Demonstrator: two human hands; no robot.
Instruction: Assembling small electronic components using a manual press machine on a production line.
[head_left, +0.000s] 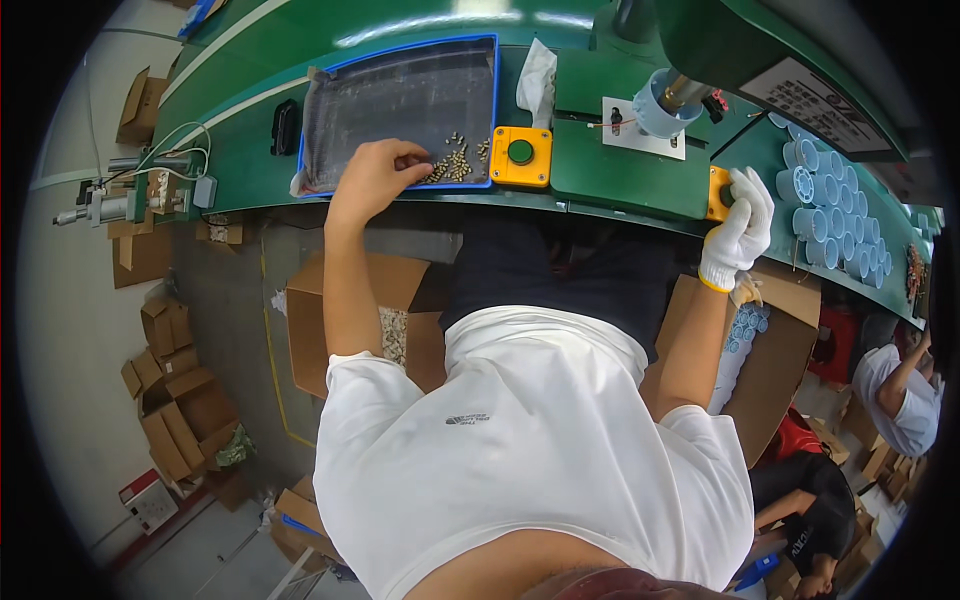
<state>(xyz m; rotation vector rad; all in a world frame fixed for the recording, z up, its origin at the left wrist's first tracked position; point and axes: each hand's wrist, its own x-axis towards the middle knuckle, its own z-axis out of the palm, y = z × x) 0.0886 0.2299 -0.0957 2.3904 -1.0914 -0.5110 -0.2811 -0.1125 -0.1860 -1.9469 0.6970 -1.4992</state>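
Observation:
My bare left hand (382,175) reaches over the near edge of a blue-rimmed tray (400,85). Its thumb and forefinger are apart beside a small heap of brass-coloured metal pieces (455,165); nothing shows between them. In a white knitted glove, my right hand (742,222) rests against a yellow button box (717,193), partly covering it. Its fingers are extended, and I see nothing held in them. Between my hands, a light blue round plastic part (660,105) sits under the spindle of a green bench press (760,50).
Another yellow box with a green button (521,152) stands beside the tray. Many light blue cups (835,205) crowd the bench's right side. A metal fixture (130,200) is at the far left. Open cartons (310,325) flank my legs. Two people work at lower right.

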